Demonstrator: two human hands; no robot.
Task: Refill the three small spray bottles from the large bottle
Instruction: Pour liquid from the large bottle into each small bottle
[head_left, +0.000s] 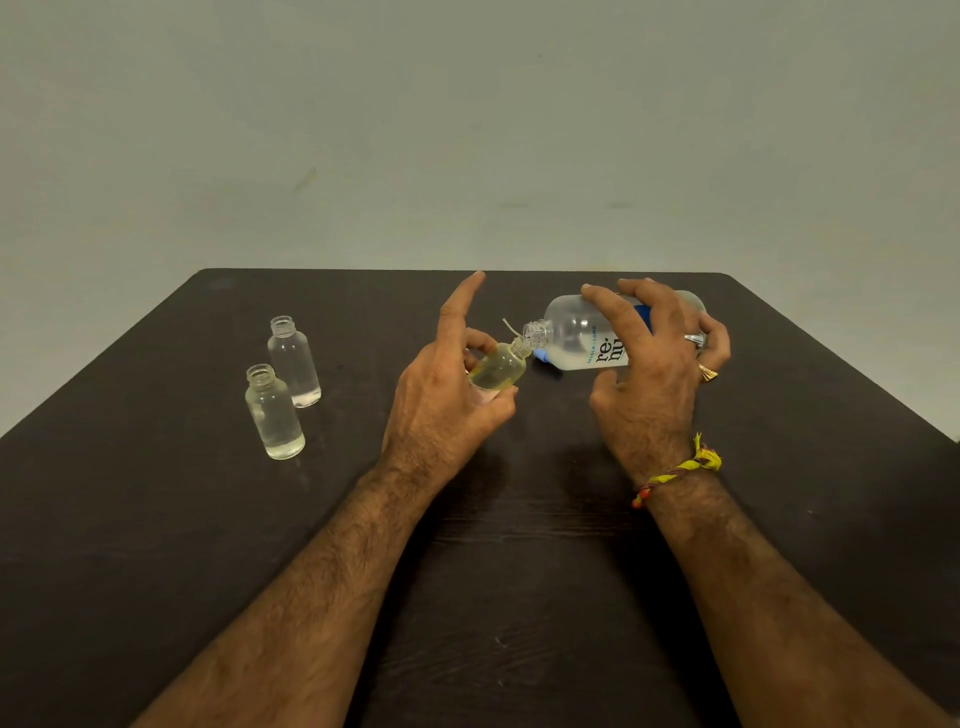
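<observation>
Three small bottles were in play: one (497, 368), tilted in the left hand (447, 395) above the bench (156, 519), met the neck of the large bottle (582, 335) tipped almost flat by the right hand (654, 374), so pouring appeared under way, while two uncapped ones (294, 361) (274, 413) stood well apart at left, each seemingly low on liquid. Left grip pinched the small bottle with forefinger raised; right grip curled loosely spread around the large bottle. Next, a steady tilt with mouths kept aligned seemed required.

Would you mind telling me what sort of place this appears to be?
Probably a plain indoor room set up for the task: a bare dark table against a blank grey-green wall, with only bottles out.
</observation>
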